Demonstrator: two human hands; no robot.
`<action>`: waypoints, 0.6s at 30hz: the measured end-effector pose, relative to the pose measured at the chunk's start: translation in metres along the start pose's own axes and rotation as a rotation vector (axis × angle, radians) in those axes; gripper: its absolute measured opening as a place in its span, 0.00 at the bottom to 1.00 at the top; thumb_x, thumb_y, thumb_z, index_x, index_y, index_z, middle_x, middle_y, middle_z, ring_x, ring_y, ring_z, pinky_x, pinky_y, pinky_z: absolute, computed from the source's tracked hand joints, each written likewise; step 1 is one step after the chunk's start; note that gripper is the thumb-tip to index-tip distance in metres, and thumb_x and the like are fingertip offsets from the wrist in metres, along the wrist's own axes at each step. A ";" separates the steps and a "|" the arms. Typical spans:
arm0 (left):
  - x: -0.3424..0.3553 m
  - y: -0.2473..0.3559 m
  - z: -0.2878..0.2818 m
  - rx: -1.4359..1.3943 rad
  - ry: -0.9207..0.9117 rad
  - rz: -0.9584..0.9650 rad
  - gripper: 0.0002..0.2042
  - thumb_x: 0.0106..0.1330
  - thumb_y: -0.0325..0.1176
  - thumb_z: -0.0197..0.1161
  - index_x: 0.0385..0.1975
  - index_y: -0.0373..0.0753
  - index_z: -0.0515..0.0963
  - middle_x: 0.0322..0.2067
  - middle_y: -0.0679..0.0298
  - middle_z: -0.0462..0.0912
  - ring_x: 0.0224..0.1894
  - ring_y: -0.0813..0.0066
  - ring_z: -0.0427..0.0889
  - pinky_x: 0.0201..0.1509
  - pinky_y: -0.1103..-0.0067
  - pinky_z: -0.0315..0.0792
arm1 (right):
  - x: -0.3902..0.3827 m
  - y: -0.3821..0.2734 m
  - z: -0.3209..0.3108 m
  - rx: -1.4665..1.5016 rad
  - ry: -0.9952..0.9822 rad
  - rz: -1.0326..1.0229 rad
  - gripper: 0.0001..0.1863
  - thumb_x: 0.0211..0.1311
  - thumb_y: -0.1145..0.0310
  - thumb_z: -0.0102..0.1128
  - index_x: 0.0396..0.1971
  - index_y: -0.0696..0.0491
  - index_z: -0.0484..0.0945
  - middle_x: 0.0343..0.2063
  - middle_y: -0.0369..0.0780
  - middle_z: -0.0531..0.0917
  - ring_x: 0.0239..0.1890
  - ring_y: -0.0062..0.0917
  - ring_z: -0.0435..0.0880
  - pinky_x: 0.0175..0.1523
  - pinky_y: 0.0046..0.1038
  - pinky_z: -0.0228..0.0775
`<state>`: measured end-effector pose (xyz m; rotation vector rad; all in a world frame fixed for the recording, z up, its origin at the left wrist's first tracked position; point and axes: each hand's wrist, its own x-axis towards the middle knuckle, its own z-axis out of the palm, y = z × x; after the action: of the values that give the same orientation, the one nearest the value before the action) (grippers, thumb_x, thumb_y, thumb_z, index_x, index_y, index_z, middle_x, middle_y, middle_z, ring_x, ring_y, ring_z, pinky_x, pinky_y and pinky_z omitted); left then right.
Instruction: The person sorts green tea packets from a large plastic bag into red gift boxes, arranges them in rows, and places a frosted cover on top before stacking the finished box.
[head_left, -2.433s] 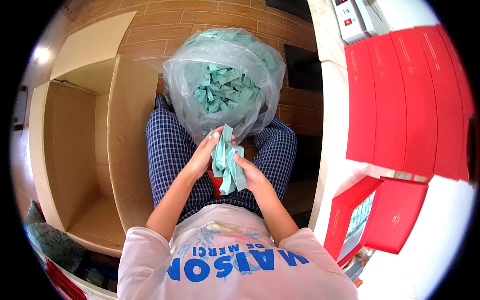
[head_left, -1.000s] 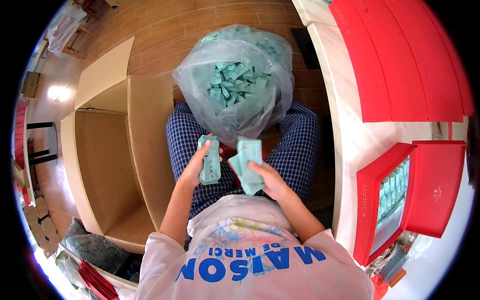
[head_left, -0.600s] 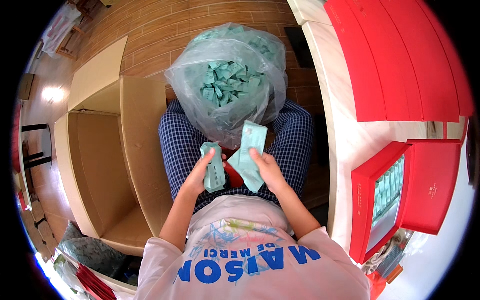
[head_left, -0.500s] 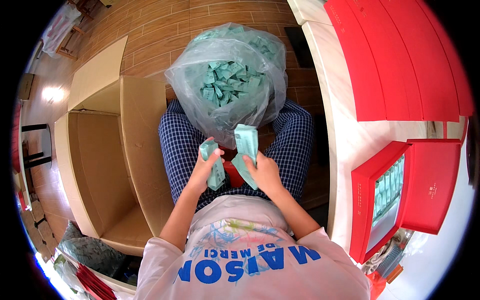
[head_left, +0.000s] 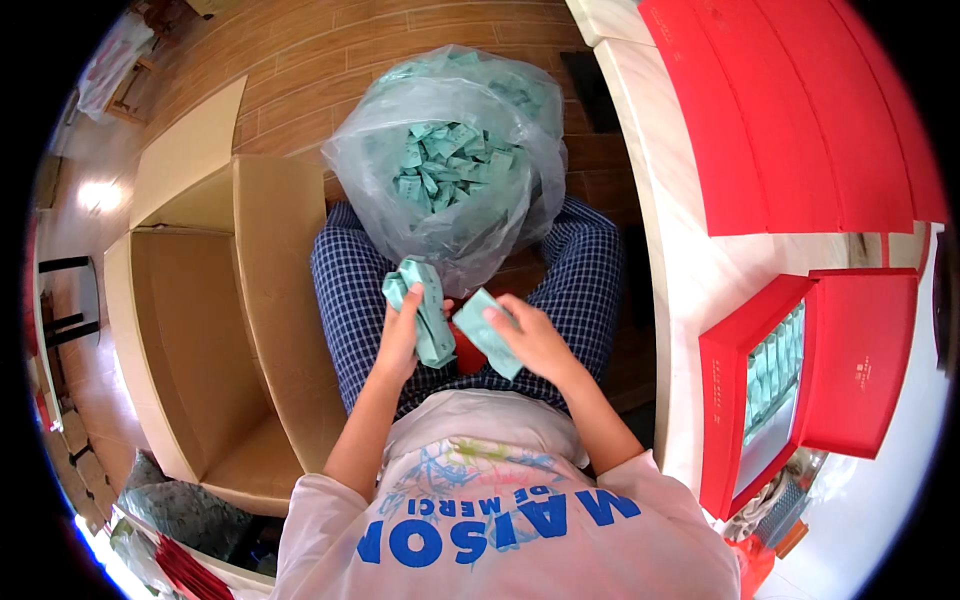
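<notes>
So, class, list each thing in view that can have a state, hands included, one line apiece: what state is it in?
Left hand: closed around green packets, at least two
Right hand: gripping at least one green packet
Plastic bag: open-mouthed, packets heaped inside
Cardboard box: open, its inside showing
Red box: open, partly filled with packets
Red lid: swung open

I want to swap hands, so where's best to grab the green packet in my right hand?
Likely best: pinch the green packet by its lower-left long edge, coming from the left. It lies slanted, with the right hand gripping its upper-right part, so that edge sticks out free toward the left hand.
</notes>
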<state>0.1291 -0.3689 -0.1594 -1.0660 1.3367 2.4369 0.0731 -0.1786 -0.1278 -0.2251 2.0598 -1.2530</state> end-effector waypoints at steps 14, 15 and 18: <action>-0.009 -0.021 0.025 0.272 -0.040 0.326 0.33 0.63 0.34 0.61 0.63 0.39 0.49 0.49 0.58 0.70 0.51 0.70 0.72 0.56 0.76 0.67 | 0.005 -0.021 0.045 -0.129 0.346 -0.200 0.20 0.69 0.58 0.42 0.48 0.56 0.75 0.36 0.47 0.76 0.43 0.43 0.76 0.47 0.37 0.68; -0.009 -0.022 0.026 0.278 -0.028 0.338 0.37 0.59 0.32 0.65 0.64 0.39 0.47 0.49 0.58 0.70 0.50 0.70 0.72 0.56 0.76 0.67 | 0.001 -0.028 0.048 -0.132 0.316 -0.191 0.24 0.71 0.55 0.36 0.53 0.57 0.73 0.38 0.48 0.76 0.44 0.43 0.76 0.50 0.37 0.67; -0.014 -0.005 0.021 0.250 -0.094 0.296 0.41 0.56 0.32 0.67 0.64 0.39 0.46 0.49 0.58 0.70 0.49 0.71 0.72 0.56 0.76 0.67 | 0.001 -0.026 0.033 0.006 0.161 -0.198 0.25 0.72 0.54 0.34 0.54 0.57 0.71 0.43 0.48 0.75 0.45 0.42 0.77 0.50 0.36 0.68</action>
<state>0.1310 -0.3469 -0.1470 -0.7280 1.8193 2.3887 0.0879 -0.2159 -0.1156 -0.3424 2.2134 -1.4370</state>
